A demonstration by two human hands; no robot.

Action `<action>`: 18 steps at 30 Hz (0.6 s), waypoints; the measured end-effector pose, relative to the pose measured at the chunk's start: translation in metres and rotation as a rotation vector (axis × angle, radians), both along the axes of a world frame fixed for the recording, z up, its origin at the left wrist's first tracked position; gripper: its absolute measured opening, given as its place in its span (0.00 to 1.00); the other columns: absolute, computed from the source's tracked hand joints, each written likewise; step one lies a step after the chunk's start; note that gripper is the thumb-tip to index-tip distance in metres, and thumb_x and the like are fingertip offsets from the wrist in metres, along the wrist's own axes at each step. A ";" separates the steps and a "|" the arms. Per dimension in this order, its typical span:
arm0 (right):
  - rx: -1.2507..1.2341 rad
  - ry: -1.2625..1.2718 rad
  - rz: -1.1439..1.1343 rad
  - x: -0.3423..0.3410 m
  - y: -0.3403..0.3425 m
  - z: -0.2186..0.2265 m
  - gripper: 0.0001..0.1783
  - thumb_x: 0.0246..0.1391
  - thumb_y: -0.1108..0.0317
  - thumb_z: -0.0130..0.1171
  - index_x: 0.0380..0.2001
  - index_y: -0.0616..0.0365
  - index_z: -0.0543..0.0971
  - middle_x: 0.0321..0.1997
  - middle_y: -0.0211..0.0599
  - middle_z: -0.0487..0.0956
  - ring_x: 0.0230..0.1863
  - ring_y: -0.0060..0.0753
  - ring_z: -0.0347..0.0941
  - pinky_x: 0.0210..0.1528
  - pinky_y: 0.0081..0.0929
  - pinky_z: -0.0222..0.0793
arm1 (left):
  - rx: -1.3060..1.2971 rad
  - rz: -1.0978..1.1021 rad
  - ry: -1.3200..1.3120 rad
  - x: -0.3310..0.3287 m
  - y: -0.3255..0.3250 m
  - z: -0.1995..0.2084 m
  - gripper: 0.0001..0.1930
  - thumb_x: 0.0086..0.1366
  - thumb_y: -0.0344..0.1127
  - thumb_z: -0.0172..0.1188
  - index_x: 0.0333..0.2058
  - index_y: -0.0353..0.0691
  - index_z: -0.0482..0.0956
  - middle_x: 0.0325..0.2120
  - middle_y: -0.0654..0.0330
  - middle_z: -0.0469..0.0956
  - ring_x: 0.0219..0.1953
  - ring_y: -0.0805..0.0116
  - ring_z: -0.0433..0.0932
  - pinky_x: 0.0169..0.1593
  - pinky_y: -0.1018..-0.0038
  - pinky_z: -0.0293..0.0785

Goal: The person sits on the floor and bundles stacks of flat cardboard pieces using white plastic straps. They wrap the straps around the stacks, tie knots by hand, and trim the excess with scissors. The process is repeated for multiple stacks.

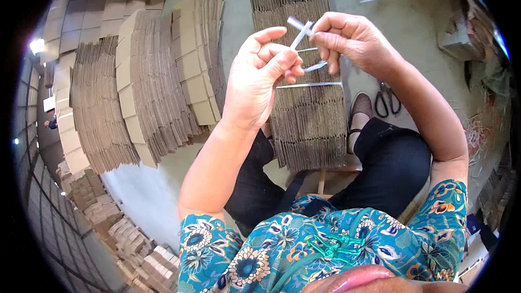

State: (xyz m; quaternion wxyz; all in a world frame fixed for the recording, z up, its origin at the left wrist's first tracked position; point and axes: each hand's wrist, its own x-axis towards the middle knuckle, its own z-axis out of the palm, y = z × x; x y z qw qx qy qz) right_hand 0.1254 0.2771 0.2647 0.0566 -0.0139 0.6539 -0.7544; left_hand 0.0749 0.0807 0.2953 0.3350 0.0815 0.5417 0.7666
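Observation:
My left hand [260, 73] and my right hand [347, 38] are raised above a standing bundle of flattened cardboard sheets [309, 125]. Both pinch a thin whitish plastic strap [302, 32]. The right hand grips the strap's upper end between thumb and fingers. The left hand's thumb and forefinger hold the strap lower down. A loop of the same strap [309, 84] runs across the top of the bundle, just under my hands.
Long rows of flattened cardboard sheets [146, 87] stand on edge on the concrete floor at left and ahead. Black-handled scissors [387, 99] lie on the floor at right, next to my shoe [360, 107]. Tied cardboard bundles [130, 239] are stacked at lower left. Scrap lies along the right edge.

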 end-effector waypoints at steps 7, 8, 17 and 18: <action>0.158 0.098 0.005 0.025 -0.037 0.050 0.07 0.59 0.69 0.51 0.36 0.61 0.74 0.21 0.26 0.73 0.18 0.13 0.68 0.21 0.12 0.65 | 0.179 -0.070 0.057 0.015 -0.012 0.010 0.06 0.59 0.28 0.58 0.36 0.36 0.77 0.26 0.63 0.76 0.26 0.77 0.72 0.31 0.83 0.68; 0.158 0.109 -0.020 0.031 -0.040 0.051 0.08 0.59 0.69 0.50 0.37 0.62 0.74 0.21 0.26 0.73 0.19 0.13 0.68 0.21 0.11 0.65 | 0.201 -0.091 0.079 0.018 -0.012 0.008 0.05 0.60 0.28 0.57 0.35 0.36 0.77 0.26 0.63 0.75 0.26 0.77 0.71 0.31 0.82 0.68; 0.206 0.212 -0.323 0.043 -0.070 0.050 0.12 0.60 0.66 0.49 0.37 0.63 0.77 0.18 0.22 0.69 0.16 0.10 0.63 0.18 0.12 0.60 | 0.214 -0.011 0.248 0.023 -0.019 0.005 0.03 0.59 0.27 0.58 0.33 0.37 0.78 0.24 0.64 0.76 0.25 0.77 0.71 0.31 0.83 0.67; 0.172 0.179 -0.327 0.042 -0.069 0.050 0.11 0.59 0.66 0.49 0.36 0.62 0.77 0.18 0.21 0.68 0.16 0.10 0.62 0.17 0.12 0.59 | 0.188 0.018 0.301 0.025 -0.018 0.006 0.04 0.59 0.27 0.58 0.33 0.37 0.79 0.24 0.64 0.76 0.25 0.77 0.71 0.31 0.83 0.67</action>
